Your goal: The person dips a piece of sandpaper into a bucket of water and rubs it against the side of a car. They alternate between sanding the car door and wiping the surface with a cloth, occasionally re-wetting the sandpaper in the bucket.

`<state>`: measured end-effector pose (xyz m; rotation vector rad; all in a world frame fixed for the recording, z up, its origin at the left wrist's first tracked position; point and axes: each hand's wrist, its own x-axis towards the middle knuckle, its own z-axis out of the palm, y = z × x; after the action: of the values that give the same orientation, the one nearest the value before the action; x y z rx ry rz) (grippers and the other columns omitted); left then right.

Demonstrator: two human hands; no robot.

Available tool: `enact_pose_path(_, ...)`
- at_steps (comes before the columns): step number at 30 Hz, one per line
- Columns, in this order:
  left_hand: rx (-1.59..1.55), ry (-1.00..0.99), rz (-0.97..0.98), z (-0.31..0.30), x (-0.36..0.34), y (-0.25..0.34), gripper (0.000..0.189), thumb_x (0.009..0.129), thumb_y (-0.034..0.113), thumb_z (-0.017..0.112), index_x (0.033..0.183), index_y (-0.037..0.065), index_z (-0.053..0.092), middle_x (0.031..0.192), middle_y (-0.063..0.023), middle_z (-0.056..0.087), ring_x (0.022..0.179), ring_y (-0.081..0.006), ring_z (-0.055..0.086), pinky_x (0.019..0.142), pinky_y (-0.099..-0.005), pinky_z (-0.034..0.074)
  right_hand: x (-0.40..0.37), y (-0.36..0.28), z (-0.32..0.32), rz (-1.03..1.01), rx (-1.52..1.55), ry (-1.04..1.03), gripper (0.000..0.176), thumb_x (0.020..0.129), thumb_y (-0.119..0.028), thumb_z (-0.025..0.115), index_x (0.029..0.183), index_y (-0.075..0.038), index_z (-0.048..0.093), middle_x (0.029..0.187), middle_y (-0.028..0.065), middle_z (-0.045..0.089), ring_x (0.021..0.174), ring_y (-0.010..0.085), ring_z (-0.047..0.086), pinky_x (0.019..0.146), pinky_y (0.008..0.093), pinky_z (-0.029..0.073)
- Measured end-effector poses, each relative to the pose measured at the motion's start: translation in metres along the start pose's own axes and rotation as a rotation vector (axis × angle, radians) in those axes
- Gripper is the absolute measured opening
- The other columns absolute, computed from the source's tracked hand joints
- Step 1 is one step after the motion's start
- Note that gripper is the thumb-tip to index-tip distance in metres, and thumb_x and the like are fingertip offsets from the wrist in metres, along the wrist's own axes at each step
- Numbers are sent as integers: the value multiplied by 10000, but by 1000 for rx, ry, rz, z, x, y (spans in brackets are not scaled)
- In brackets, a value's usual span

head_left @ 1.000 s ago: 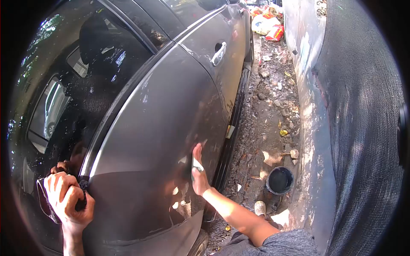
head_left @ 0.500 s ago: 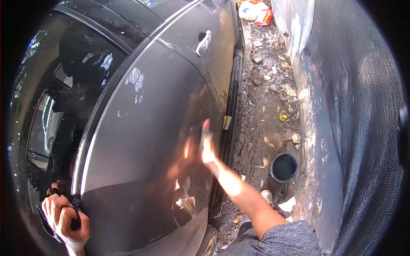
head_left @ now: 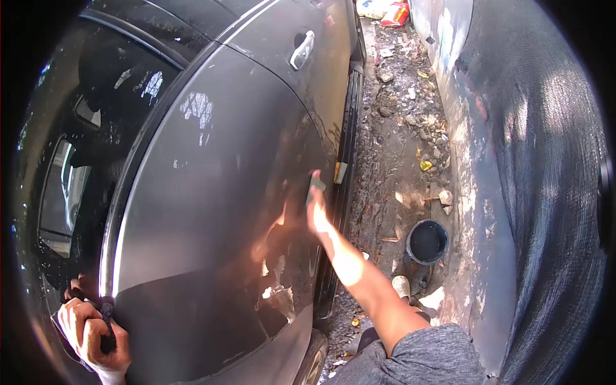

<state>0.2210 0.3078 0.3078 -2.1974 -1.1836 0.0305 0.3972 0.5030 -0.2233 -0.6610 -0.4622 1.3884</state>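
Note:
A dark grey car's rear side panel (head_left: 212,186) fills the middle of the view. At lower left my left hand (head_left: 90,333) is closed, its fingers curled around a bunched dark cloth (head_left: 107,314) at the window's lower edge. My right arm reaches forward along the car's flank. Low on the panel, near the door seam, my right hand (head_left: 316,208) presses a small grey-green pad (head_left: 317,182) against the paint; its exact kind is not clear. A chrome door handle (head_left: 302,50) sits farther ahead.
A dark bucket of murky liquid (head_left: 427,242) stands on the wet, littered ground. A wall (head_left: 471,192) with dark netting (head_left: 552,192) bounds the narrow passage at right. Below the door runs a black side step (head_left: 350,122), a small yellow-and-white item (head_left: 340,172) on it. Bags (head_left: 394,14) lie far ahead.
My right hand has moved slightly up and outward along the panel with the grey-green pad. My left hand keeps its hold on the cloth. The view has shifted a little.

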Motion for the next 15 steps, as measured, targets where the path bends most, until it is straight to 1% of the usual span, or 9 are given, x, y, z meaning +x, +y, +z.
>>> enact_pose_path(4, 16, 16, 11, 0, 7, 1, 289, 603, -37, 619, 736, 80, 391, 850, -112, 477, 853, -328, 494, 880, -463, 412, -120, 19, 27, -72, -178, -151, 664, 1077, -380, 335, 1632, -65, 154, 1713, 91, 85, 1570, 205, 37, 1264, 363, 8)
enact_pose_path(5, 19, 1, 12, 0, 5, 1, 293, 599, -35, 621, 736, 82, 389, 850, -111, 474, 849, -323, 492, 876, -460, 410, -113, 21, 22, -55, -145, -141, 656, 1079, -371, 337, 1632, -67, 162, 1712, 90, 99, 1570, 201, 51, 1265, 359, 16)
enact_pose_path(7, -20, -13, 10, 4, -1, -7, 276, 630, -49, 621, 736, 80, 402, 871, -118, 495, 880, -331, 515, 923, -479, 417, -48, 24, -3, 62, 59, -55, 639, 1082, -353, 341, 1632, -70, 179, 1711, 87, 127, 1569, 193, 79, 1266, 351, 31)
enact_pose_path(9, 11, 114, 10, 6, 0, -6, 226, 657, -48, 627, 763, 64, 462, 920, -140, 539, 915, -354, 553, 927, -527, 427, 9, 27, -38, 128, 218, -22, 624, 1086, -336, 345, 1632, -73, 195, 1710, 84, 156, 1569, 185, 107, 1267, 342, 47)
enact_pose_path(10, 66, 93, -68, 3, -10, -11, 215, 756, -51, 646, 918, 29, 531, 1102, -174, 586, 1097, -385, 565, 1056, -507, 391, 10, 27, -49, 120, 208, -17, 624, 1086, -336, 345, 1632, -73, 195, 1710, 84, 156, 1569, 185, 107, 1267, 342, 47)
enact_pose_path(11, 168, 147, -108, 3, -15, -17, 377, 784, -15, 673, 1149, 13, 581, 1254, -208, 589, 1204, -403, 551, 1073, -499, 389, 15, 31, -55, 185, 202, -10, 594, 1086, -351, 358, 1606, -79, 265, 1613, 63, 288, 1461, 162, 248, 1214, 339, 163)
enact_pose_path(13, 285, 265, -107, -1, 1, -7, 535, 809, 42, 719, 1321, 25, 565, 1340, -205, 583, 1272, -382, 538, 1100, -486, 379, 8, 28, -62, 331, 201, 24, 552, 1087, -381, 382, 1555, -89, 406, 1419, 21, 552, 1246, 117, 530, 1108, 332, 396)
enact_pose_path(14, 265, 254, -93, -3, 0, -4, 535, 809, 42, 719, 1321, 25, 565, 1340, -205, 583, 1272, -382, 538, 1100, -486, 379, -18, 23, -75, 204, 51, -65, 536, 1088, -391, 377, 1519, -86, 469, 1282, -9, 610, 1087, 82, 581, 973, 293, 471)
enact_pose_path(15, 326, 155, -168, -3, -10, -6, 567, 813, 89, 735, 1349, 25, 562, 1340, -207, 590, 1266, -383, 550, 1093, -477, 392, -42, 15, -101, 330, -69, -177, 527, 1091, -397, 350, 1432, -52, 555, 1223, -10, 620, 1065, 105, 564, 934, 311, 470)
